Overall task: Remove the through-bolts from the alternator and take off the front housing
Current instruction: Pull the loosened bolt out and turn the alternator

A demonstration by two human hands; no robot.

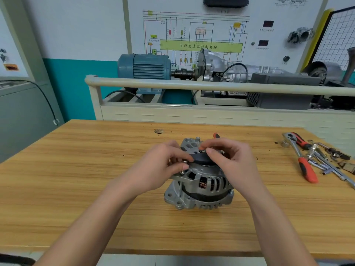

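A silver alternator [201, 187] stands on the wooden table [76, 189] with its slotted housing facing me. Its upper housing sits slightly lifted, showing a thin bolt shaft at the left side. My left hand [163, 166] pinches the head of a through-bolt [183, 166] at the alternator's upper left. My right hand [230, 160] curls over the top of the alternator, fingertips on its black top part [200, 157]. The far side of the alternator is hidden behind my hands.
A red-handled ratchet [305, 167], a second ratchet [295, 139], extensions and sockets lie at the table's right. A red tool tip [216, 135] shows behind the alternator. A washer [159, 131] lies near the far edge. Beyond stands a training bench with a blue motor [144, 66].
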